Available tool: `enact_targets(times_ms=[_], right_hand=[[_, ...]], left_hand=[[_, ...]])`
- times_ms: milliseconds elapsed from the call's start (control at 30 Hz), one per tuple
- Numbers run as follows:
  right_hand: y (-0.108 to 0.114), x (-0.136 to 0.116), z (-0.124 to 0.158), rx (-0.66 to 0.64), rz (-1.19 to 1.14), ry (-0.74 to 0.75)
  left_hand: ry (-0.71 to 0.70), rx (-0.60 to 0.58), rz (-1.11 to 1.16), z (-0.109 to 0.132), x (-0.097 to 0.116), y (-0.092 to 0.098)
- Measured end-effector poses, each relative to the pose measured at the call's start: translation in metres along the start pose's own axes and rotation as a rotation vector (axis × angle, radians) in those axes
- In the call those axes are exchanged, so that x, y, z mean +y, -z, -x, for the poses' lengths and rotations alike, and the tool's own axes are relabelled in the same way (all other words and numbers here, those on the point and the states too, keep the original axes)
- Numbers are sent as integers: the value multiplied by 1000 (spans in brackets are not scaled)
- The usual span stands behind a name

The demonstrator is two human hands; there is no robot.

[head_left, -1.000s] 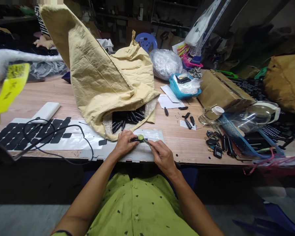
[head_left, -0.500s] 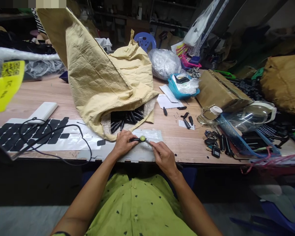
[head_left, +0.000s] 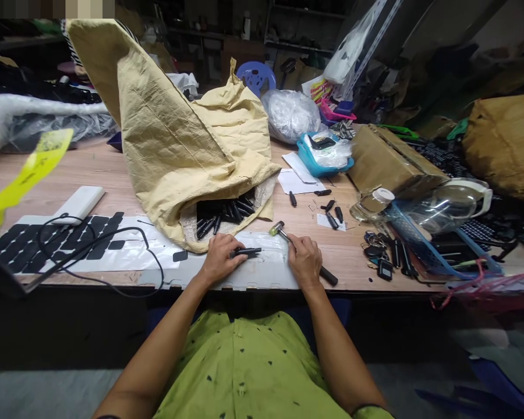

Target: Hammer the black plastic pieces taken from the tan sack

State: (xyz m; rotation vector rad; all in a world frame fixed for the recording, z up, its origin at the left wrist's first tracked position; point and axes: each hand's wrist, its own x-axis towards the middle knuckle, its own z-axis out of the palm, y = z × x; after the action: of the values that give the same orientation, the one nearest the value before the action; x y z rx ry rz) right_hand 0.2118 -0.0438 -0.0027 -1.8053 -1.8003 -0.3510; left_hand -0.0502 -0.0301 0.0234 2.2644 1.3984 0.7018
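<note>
My left hand (head_left: pixel 220 258) pins a slim black pen-like part (head_left: pixel 246 252) flat on a clear plastic sheet (head_left: pixel 266 243) near the table's front edge, fingers closed on its left end. My right hand (head_left: pixel 305 262) is wrapped round the black handle of a small hammer (head_left: pixel 288 237), whose yellow-green head is raised to the right of the part. Just behind the hands, a tan woven sack (head_left: pixel 179 139) gapes open and shows several more of the black parts (head_left: pixel 227 212).
A black-celled panel with a looped black cable (head_left: pixel 70 244) and a white box (head_left: pixel 79 204) lie at left. Loose black parts (head_left: pixel 332 216), papers, a blue tray (head_left: pixel 321 160), a cardboard-wrapped parcel (head_left: pixel 388 157), a plastic jug (head_left: pixel 454 201) and keys clutter the right side. A yellow tag (head_left: pixel 21 174) hangs at left.
My right hand has swung to the right and lifted the hammer head off the black part. My left hand keeps the part in the same place.
</note>
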Motion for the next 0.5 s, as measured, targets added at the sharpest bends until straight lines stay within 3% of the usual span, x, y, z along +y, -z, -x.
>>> enact_targets(times_ms=[100,267,333,500], right_hand=[[1,-3,2,-31,-3,-3],[1,-4,3,-27,23,-6],[0,-4,4,-14,39,-1],[0,-3,5,-32,36,3]], left_hand=[[-151,-12,30,17,8,5],[-420,-183,-30,66,18,4],[-430,-197,-126,82,18,-3],[-334,-60,-285,99,19,-24]])
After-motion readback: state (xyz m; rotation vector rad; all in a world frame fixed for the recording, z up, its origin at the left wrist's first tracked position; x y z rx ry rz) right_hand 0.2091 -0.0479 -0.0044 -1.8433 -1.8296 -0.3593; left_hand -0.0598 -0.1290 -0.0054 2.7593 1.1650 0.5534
